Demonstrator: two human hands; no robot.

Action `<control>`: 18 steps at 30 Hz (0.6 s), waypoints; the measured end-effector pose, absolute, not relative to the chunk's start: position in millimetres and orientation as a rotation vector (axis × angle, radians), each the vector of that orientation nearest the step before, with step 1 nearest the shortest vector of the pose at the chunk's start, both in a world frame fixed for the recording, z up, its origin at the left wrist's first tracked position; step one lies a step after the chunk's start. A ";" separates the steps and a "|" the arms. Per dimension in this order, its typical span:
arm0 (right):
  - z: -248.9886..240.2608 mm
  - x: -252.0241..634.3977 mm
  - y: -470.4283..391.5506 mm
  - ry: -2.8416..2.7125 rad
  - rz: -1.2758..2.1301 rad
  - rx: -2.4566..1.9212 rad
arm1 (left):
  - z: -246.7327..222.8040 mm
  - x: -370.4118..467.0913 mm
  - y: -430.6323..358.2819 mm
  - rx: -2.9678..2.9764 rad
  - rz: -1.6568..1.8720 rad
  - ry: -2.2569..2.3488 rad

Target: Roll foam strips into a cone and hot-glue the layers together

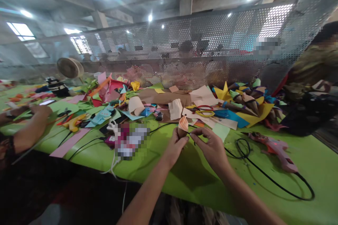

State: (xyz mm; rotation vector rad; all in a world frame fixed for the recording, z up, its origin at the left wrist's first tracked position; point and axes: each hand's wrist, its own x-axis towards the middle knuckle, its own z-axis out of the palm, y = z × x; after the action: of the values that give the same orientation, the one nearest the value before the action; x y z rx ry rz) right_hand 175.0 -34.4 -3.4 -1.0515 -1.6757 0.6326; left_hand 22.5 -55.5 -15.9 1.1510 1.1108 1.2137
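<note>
My left hand (pixel 174 149) is closed around a small paper ice-cream cone (pixel 183 123) with a peach swirled top and a brown cone below. It holds the cone upright over the green table (pixel 195 190). Close on its right, my right hand (pixel 211 146) pinches a thin dark strip (pixel 188 133) that reaches the side of the cone. Whether the strip is fixed to the cone I cannot make out. A pink glue gun (pixel 277 149) lies to the right of my hands, its black cord looping over the table.
Finished-looking paper cones (pixel 249 100) are heaped at the back right. Coloured paper scraps, scissors (pixel 204 111) and a yellow glue gun (pixel 74 123) lie around. A power strip (pixel 132 142) sits left of my hands. Another person's arm (pixel 33 130) rests at far left. A perforated screen (pixel 158 52) stands behind.
</note>
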 end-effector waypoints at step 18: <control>2.7 173.9 -37.1 -1.742 0.510 -1.035 | -19.8 24.5 -54.1 1.130 1.234 1.034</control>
State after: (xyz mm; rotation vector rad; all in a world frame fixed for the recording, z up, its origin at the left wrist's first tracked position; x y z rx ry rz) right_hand 173.9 -37.1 2.7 -1.0348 -1.7424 0.5095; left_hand 24.5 -54.1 -19.8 1.1300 1.0342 1.2338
